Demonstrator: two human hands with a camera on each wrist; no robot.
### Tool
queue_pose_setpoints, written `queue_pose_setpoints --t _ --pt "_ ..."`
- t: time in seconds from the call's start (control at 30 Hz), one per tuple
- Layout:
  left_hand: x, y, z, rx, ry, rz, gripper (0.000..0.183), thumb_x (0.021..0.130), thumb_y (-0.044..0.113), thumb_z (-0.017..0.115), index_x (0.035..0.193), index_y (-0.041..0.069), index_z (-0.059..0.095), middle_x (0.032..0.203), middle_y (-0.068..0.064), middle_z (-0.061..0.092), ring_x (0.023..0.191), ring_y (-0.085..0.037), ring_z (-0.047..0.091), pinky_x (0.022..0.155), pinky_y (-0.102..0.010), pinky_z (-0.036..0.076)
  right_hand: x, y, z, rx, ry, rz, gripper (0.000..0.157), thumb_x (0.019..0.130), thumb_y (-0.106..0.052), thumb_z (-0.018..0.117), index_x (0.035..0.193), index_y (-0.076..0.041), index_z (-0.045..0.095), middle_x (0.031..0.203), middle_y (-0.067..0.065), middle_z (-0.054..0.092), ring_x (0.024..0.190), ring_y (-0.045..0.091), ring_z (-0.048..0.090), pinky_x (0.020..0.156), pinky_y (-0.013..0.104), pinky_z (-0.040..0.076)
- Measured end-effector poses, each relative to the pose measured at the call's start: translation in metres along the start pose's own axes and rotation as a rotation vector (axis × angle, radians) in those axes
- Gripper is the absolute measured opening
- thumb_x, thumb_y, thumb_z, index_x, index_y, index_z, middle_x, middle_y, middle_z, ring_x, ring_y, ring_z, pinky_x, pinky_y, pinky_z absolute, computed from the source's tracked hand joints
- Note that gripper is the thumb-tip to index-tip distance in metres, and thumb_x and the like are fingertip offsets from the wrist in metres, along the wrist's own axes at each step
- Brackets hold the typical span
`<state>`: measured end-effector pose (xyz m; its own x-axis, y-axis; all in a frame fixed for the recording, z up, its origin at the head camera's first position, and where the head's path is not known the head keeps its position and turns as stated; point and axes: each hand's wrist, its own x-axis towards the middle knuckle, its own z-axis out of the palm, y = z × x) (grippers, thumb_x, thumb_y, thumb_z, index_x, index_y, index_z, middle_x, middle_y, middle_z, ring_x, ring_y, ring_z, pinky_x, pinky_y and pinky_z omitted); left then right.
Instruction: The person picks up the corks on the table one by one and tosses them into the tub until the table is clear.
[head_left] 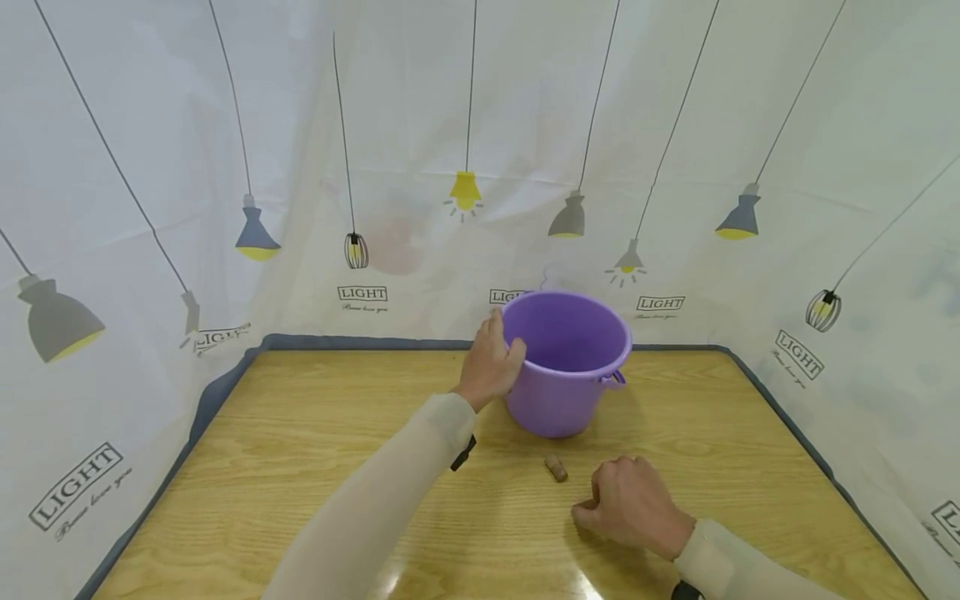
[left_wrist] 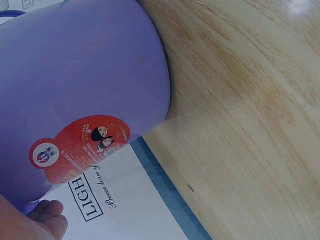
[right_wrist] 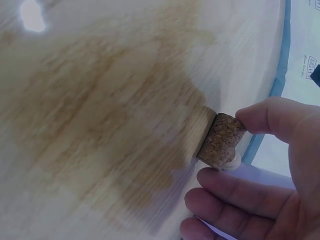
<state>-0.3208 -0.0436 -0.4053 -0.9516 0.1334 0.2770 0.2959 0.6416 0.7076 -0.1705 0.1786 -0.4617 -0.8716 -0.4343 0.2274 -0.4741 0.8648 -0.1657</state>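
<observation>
A purple plastic bucket (head_left: 558,404) stands on the wooden table, its mouth facing up. My left hand (head_left: 491,362) grips its rim at the left side, with the thumb at the near edge. In the left wrist view, a red sticker (left_wrist: 95,142) shows on the bucket's wall, and curled fingertips lie by the rim. A small brown cork (head_left: 556,467) lies on the table in front of the bucket. Just right of it is my right hand (head_left: 633,504), low over the wood. In the right wrist view, the thumb and loosely bent fingers lie around the cork (right_wrist: 221,141), without closing on it.
The wooden table (head_left: 315,467) has a dark blue border (head_left: 375,342) at its back and sides. White cloth (head_left: 420,108) printed with hanging lamps rises behind it and on both sides. A small handle loop (head_left: 615,379) sticks out at the bucket's right.
</observation>
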Motion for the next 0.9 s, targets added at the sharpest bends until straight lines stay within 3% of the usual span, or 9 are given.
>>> queue_pose_setpoints --t 0.23,0.53,0.7,0.9 --pt "0.001 0.001 0.0 0.007 0.008 0.007 0.076 0.101 0.036 0.039 0.163 0.002 0.011 0.164 -0.019 0.03 0.149 -0.033 0.033 0.12 -0.049 0.031 0.001 0.0 -0.003 0.003 -0.009 0.005 0.052 0.072 -0.032 0.078 0.045 -0.025 0.035 0.044 -0.019 0.017 0.046 -0.003 0.015 0.043 0.021 0.025" --pt "0.0 0.003 -0.001 -0.013 -0.002 -0.001 0.074 0.103 0.032 0.041 0.164 0.002 0.011 0.165 -0.019 0.028 0.15 -0.033 0.032 0.121 -0.05 0.029 0.002 0.0 -0.01 0.025 0.038 0.012 0.047 0.073 -0.035 0.081 0.046 -0.027 0.043 0.043 -0.02 0.031 0.045 -0.001 0.029 0.042 0.02 0.03" --pt "0.0 0.002 -0.001 -0.012 -0.004 0.001 0.074 0.103 0.033 0.04 0.163 0.002 0.011 0.165 -0.019 0.028 0.15 -0.034 0.032 0.121 -0.049 0.028 0.005 0.001 -0.014 0.056 0.061 0.012 0.048 0.075 -0.031 0.081 0.045 -0.027 0.044 0.042 -0.02 0.033 0.042 -0.005 0.027 0.039 0.018 0.028" --pt "-0.001 0.001 0.0 -0.006 -0.001 0.0 0.075 0.102 0.036 0.038 0.163 0.002 0.011 0.164 -0.02 0.03 0.149 -0.034 0.033 0.12 -0.049 0.03 0.009 0.0 -0.019 0.07 0.08 0.049 0.031 0.075 -0.032 0.08 0.052 -0.024 0.061 0.052 -0.014 0.054 0.047 0.0 0.042 0.045 0.02 0.04"
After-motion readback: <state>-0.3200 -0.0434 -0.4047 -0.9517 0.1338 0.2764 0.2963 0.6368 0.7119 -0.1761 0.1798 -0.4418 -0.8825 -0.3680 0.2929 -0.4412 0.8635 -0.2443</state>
